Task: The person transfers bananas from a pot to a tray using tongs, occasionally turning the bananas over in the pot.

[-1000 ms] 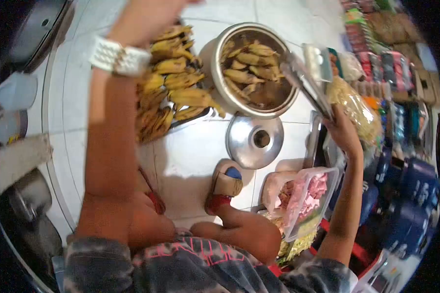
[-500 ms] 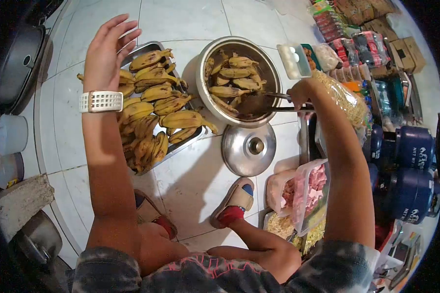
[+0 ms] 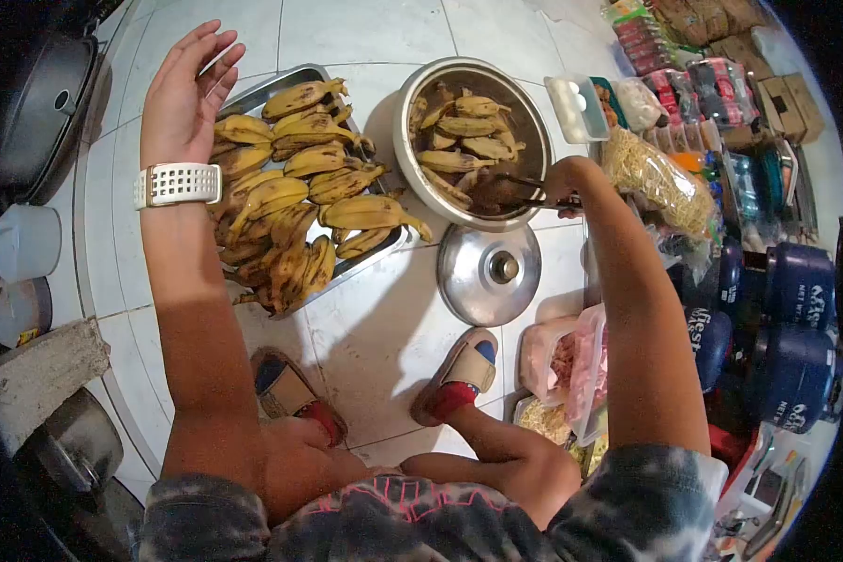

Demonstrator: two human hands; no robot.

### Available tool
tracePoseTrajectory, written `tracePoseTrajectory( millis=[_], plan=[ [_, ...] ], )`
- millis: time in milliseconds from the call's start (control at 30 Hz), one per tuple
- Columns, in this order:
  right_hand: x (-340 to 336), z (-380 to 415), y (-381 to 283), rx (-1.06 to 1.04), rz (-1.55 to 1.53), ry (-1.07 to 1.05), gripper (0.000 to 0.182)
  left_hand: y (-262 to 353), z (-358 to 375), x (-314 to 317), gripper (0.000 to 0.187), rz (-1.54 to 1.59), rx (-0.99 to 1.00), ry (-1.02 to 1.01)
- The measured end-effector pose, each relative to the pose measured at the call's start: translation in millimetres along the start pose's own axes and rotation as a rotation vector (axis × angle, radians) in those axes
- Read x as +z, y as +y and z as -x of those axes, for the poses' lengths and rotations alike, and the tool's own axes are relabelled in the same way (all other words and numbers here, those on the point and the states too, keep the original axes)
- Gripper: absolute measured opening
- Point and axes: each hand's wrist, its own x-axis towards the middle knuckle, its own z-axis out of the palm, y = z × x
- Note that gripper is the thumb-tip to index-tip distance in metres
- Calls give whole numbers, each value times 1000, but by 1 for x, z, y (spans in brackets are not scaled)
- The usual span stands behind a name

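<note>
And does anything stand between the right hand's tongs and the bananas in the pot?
Nothing visible: the right hand holds the tongs, which reach into the open pot near the bananas inside, and the lid lies on the floor.

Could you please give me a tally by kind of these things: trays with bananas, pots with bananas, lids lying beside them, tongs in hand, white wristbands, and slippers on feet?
Tray: 1
Pot: 1
Lid: 1
Tongs: 1
White wristband: 1
Slippers: 2
Total: 7
</note>
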Motion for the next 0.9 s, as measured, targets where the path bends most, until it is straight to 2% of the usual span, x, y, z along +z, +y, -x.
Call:
tracePoseTrajectory(
  millis=[133,233,267,367,400,467,500,567,667,767,867,900],
  plan=[
    [29,-2,11,-53,-429,269,40,8,2,3,28,22,19,5],
    [41,-13,17,-87,-541,261,40,15,1,-1,29,76,65,-32],
    [44,-12,20,-127,-567,282,48,18,0,-4,29,84,70,-27],
    [48,-16,34,-105,-558,356,45,32,3,-15,30,90,97,3],
    [47,-8,35,-60,-500,374,51,37,5,-21,30,86,107,21],
    [46,-17,56,-127,-476,378,52,44,2,-41,29,116,118,10],
    [47,2,54,-62,-432,394,50,48,3,-48,29,119,132,45],
    [49,9,74,-113,-391,419,46,59,3,-58,28,128,162,111],
    [66,3,113,-205,-431,536,42,72,9,-63,26,186,201,218],
    [87,23,122,-277,-306,781,46,85,13,-69,22,174,284,299],
    [111,34,124,-355,-281,982,41,100,15,-83,20,164,351,348],
    [115,37,124,-349,-318,976,40,105,17,-86,20,159,383,349]
  ],
)
